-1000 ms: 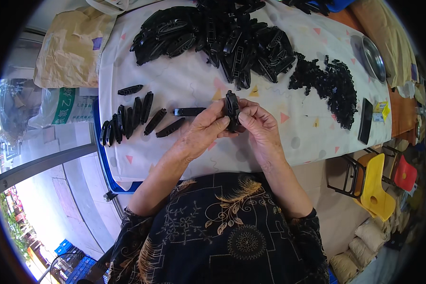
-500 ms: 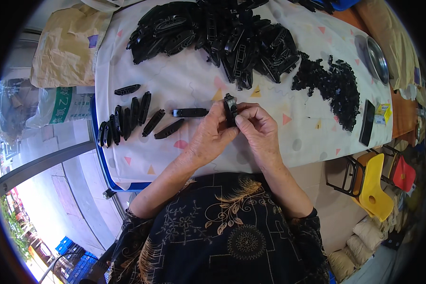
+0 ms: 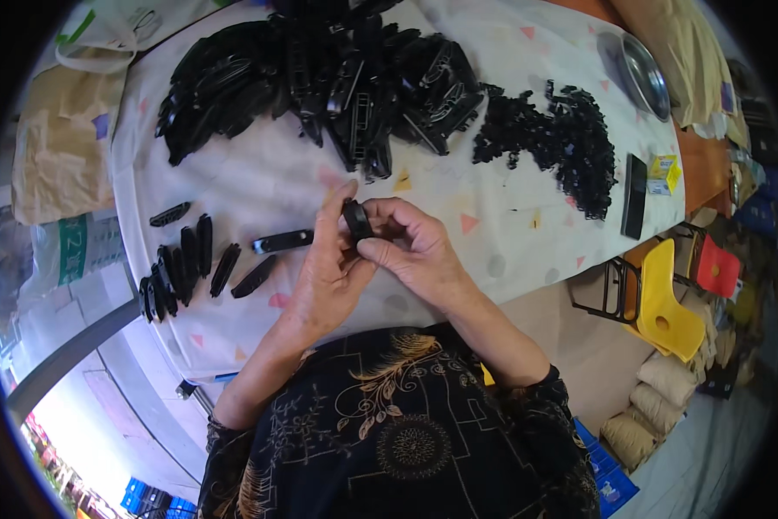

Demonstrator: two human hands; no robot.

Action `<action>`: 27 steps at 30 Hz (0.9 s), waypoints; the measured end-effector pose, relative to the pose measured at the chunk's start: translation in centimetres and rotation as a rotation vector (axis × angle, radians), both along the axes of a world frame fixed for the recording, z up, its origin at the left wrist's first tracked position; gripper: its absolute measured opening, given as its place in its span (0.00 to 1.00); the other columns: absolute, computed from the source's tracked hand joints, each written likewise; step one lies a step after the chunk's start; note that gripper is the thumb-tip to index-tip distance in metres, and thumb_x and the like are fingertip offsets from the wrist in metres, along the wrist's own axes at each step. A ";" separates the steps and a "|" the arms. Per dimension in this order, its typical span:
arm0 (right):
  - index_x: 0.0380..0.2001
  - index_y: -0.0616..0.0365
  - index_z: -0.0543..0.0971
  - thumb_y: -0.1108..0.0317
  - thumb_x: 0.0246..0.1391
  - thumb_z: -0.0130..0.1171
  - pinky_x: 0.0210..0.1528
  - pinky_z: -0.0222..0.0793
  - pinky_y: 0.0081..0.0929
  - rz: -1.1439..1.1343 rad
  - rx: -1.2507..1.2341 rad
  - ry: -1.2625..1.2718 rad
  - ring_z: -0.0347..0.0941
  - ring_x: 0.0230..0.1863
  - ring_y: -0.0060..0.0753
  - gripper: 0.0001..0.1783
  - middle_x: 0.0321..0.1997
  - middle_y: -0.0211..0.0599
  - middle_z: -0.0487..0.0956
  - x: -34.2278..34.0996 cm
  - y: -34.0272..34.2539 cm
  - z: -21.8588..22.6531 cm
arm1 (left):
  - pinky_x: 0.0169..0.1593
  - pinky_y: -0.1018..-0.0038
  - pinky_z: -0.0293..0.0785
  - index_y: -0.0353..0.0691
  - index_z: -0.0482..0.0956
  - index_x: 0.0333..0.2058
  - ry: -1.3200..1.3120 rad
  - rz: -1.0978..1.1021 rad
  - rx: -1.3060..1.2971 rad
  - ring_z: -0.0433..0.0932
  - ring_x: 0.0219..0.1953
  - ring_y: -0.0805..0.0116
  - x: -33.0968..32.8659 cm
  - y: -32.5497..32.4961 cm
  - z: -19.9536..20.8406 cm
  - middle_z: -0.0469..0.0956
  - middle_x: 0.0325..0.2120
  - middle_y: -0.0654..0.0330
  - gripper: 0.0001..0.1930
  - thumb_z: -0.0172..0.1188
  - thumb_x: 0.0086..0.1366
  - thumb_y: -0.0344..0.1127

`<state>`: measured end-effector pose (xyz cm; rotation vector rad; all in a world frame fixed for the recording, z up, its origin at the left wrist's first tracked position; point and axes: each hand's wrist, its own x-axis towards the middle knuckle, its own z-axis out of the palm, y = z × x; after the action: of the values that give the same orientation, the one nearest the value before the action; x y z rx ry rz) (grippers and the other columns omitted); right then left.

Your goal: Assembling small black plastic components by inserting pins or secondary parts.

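Observation:
A long black plastic part (image 3: 357, 221) is held between my two hands above the patterned cloth, its smooth outer side showing. My right hand (image 3: 413, 248) pinches it with thumb and fingers from the right. On its other side, my left hand (image 3: 321, 275) steadies the part, index finger stretched upward and thumb underneath; its grip is partly hidden. Beside my left fingers lies another long black part (image 3: 282, 241) on the table. Farther left, several similar parts (image 3: 181, 264) rest in a loose row, with a single one (image 3: 169, 214) lying above them.
A large heap of black parts (image 3: 320, 78) covers the table's far side. Right of it lies a pile of small black pieces (image 3: 571, 147). A metal bowl (image 3: 645, 76), a black flat bar (image 3: 634, 197) and a yellow box (image 3: 663, 175) stand right. A yellow chair (image 3: 666, 311) is beyond the edge.
The whole view has shifted, so the table's contents appear farther left. The held part has turned to show its smooth side, and my left index finger has straightened upward.

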<state>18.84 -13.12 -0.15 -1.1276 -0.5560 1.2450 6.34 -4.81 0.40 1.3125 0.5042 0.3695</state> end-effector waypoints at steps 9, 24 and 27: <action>0.45 0.64 0.71 0.79 0.54 0.57 0.48 0.69 0.20 -0.036 -0.097 -0.145 0.73 0.42 0.22 0.15 0.42 0.34 0.77 0.0 -2.3 0.3 | 0.45 0.70 0.73 0.40 0.52 0.63 0.172 -0.200 0.281 0.79 0.44 0.54 -0.7 0.8 0.4 0.76 0.40 0.44 0.34 0.54 0.59 0.19; 0.40 0.59 0.74 0.77 0.52 0.55 0.33 0.68 0.32 -0.280 -0.449 -1.739 0.70 0.30 0.44 0.11 0.34 0.43 0.71 13.8 -4.6 -0.3 | 0.31 0.63 0.75 0.43 0.73 0.37 0.463 -0.165 1.359 0.77 0.33 0.54 6.2 7.1 3.4 0.69 0.31 0.54 0.09 0.59 0.57 0.33; 0.38 0.60 0.74 0.79 0.52 0.53 0.33 0.69 0.31 -0.277 -0.469 -1.637 0.72 0.29 0.42 0.09 0.33 0.42 0.72 13.5 -4.9 0.0 | 0.32 0.61 0.77 0.41 0.71 0.36 0.557 -0.135 1.443 0.77 0.35 0.53 7.3 7.7 2.7 0.68 0.35 0.53 0.10 0.60 0.56 0.32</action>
<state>32.35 -17.99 -0.17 -2.4401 -1.2346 -0.0791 13.67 2.88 3.07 2.8800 0.6101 0.2201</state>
